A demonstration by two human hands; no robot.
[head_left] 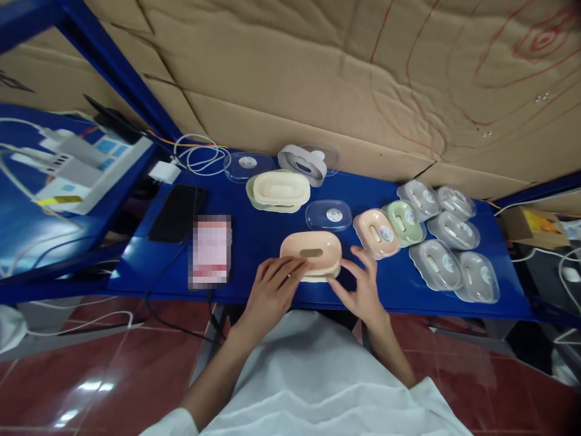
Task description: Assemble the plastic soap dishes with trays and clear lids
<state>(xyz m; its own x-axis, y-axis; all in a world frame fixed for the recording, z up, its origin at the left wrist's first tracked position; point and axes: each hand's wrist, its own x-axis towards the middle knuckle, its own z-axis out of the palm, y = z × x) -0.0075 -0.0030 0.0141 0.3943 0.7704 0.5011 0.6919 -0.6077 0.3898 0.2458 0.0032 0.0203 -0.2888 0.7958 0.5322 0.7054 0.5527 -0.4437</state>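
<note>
One slotted peach dish (314,241) between left hand (272,293) and right hand (363,290)

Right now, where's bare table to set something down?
Main patch: bare table between blurred pink item and the peach dish at the left hand. Smaller: between right hand and front gray dishes. Crowded: right side around the green dish; back around the cream dish.

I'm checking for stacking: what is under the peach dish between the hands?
Beneath the peach dish, a pale rim shows along the near edge. The rest is covered by the dish and the left hand, so its shape is unclear.
</note>
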